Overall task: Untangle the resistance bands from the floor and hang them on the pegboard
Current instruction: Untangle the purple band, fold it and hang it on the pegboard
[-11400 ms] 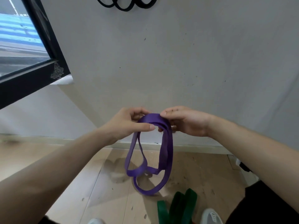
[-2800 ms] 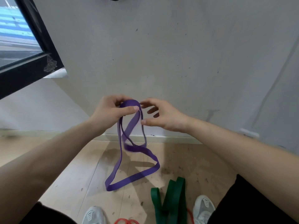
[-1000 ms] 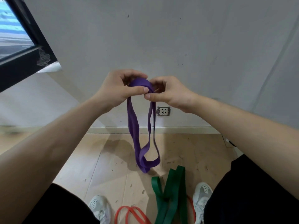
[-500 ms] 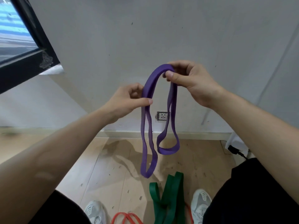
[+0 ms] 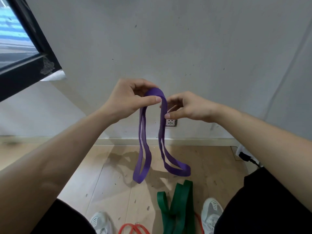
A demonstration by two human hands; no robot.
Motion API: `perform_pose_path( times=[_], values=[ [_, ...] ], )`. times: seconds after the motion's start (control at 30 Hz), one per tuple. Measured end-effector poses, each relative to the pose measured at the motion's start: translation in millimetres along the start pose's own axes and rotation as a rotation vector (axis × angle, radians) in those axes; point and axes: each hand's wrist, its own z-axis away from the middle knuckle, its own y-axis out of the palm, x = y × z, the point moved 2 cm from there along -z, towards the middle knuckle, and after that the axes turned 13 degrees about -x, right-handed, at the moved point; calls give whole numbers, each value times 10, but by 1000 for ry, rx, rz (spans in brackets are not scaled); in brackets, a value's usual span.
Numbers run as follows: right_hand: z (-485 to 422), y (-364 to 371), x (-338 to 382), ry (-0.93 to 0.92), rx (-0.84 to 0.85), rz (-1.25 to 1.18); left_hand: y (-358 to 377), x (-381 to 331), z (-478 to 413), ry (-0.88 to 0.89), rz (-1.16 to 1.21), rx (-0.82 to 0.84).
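Centrally, purple band [image 5: 155,93]: doubled over, held up before the wall, two loops hanging down above the floor [image 5: 101,174].
Left hand [image 5: 128,98]: thumb and curled fingers pinch the band's top fold.
Right hand [image 5: 190,107]: thumb and curled fingers pinch the right strands just below the fold.
Green band [image 5: 179,205]: lies on the floor between the shoes [image 5: 211,211].
Red band [image 5: 133,228]: on the floor beside the green, partly under it.
Socket [image 5: 170,122]: low on the wall, behind the right strands.

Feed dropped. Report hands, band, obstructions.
Left hand grips purple band at top; right hand pinches right strand. Band hangs in two loops. Green band, red band on floor.
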Motion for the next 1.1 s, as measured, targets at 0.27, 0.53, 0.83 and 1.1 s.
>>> perform_pose_path(
  times=[0.27, 0.53, 0.83, 1.1],
  values=[
    [-56, 344, -79, 57, -25, -135, -144, -72, -84, 25, 9, -55],
    [-139, 774, -124, 47, -30, -262, -296, -159, -170, -85, 252, -231],
    [-193, 1120, -99, 69, -196, -240, -410, -195, -184, -156, 396, -271],
    [-266, 1223, 60, 77, -87, -277, -644, -119, -147, -134, 331, -323]
  ],
)
